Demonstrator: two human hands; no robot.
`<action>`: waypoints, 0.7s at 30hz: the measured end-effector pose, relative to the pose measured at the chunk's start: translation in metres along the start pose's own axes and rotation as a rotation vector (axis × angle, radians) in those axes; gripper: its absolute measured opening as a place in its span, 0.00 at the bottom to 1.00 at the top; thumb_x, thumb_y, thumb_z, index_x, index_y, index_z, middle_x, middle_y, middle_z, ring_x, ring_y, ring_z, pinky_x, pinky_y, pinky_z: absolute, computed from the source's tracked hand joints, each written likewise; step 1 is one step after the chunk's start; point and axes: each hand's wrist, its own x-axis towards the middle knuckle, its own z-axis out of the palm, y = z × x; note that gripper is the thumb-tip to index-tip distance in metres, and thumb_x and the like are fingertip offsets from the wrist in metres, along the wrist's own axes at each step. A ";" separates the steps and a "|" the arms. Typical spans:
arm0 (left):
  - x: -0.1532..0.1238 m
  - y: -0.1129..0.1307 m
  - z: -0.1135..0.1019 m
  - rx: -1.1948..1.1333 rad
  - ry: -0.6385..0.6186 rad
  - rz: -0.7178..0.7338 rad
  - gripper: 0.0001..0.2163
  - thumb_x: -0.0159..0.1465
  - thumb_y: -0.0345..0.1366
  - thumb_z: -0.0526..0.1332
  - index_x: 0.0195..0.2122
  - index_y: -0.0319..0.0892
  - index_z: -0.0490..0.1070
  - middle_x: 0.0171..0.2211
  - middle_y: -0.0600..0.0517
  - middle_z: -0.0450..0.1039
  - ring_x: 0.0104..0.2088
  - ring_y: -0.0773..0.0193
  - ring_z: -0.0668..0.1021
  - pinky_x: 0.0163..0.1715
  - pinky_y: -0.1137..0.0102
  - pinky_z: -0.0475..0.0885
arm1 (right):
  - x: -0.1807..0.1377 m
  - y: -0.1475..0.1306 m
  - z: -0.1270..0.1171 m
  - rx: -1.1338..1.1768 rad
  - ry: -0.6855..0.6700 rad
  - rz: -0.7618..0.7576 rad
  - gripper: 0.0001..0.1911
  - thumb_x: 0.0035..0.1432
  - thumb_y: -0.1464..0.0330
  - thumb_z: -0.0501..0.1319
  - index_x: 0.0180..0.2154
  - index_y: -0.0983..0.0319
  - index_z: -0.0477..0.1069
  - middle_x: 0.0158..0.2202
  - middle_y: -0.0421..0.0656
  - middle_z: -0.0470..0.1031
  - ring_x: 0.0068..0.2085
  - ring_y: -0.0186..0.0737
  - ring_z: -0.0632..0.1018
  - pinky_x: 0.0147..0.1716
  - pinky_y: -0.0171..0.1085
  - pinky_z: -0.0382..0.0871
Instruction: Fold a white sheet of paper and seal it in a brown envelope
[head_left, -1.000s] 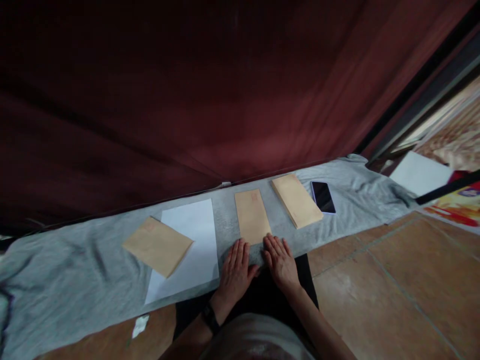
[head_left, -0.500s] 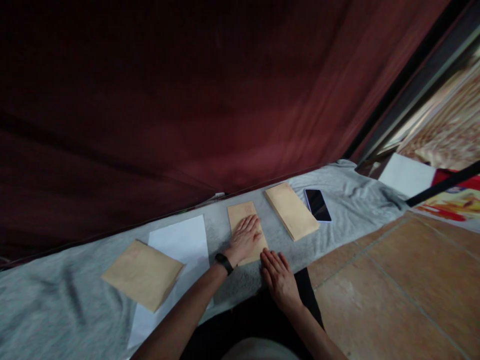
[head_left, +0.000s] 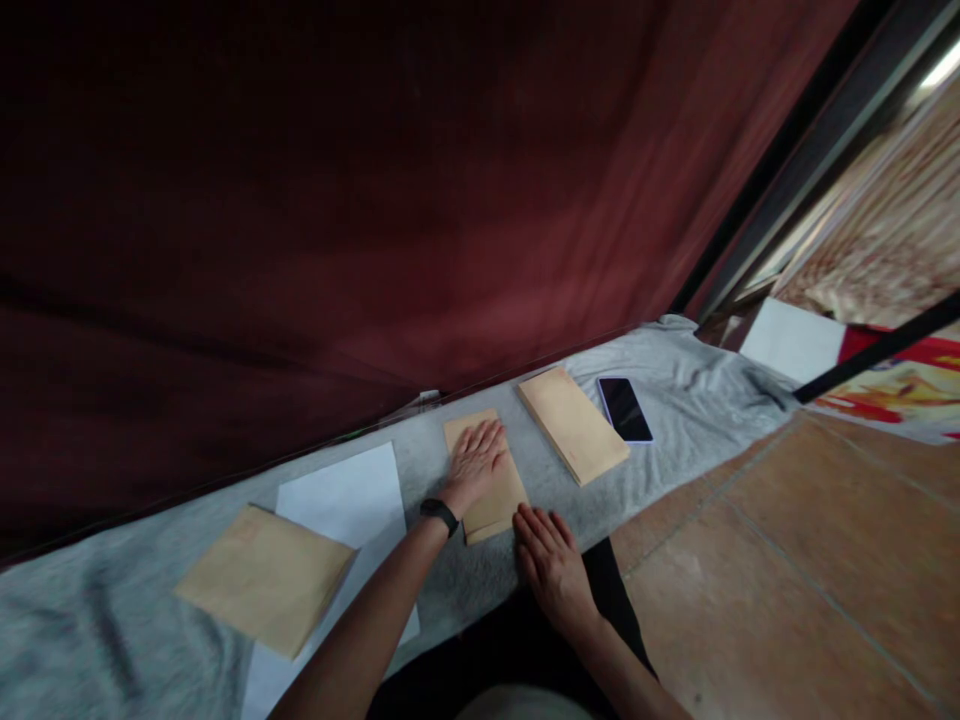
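A tan paper envelope lies flat on the grey cloth in front of me. My left hand, with a dark band at its wrist, rests palm down on the envelope's upper part, fingers stretched out. At the envelope's lower right corner, my right hand lies flat with its fingertips touching the edge. To the right is a stack of similar envelopes. On the left, another tan envelope or envelopes partly cover white paper.
A phone lies beside the right stack. The grey cloth covers a narrow surface along a dark red curtain. Tiled floor shows at the right, with a white and red box and a dark bar.
My left hand has slid slightly up the envelope, and the envelope's lower end shows more. My right hand stays at its corner. The view has shifted a little.
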 end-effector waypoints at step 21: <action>-0.144 0.043 -0.014 -0.290 0.007 -0.085 0.25 0.71 0.34 0.49 0.69 0.41 0.55 0.69 0.42 0.57 0.70 0.52 0.58 0.66 0.50 0.60 | 0.002 -0.007 0.003 0.000 0.028 0.040 0.26 0.67 0.71 0.54 0.65 0.59 0.63 0.63 0.46 0.69 0.63 0.46 0.70 0.66 0.51 0.57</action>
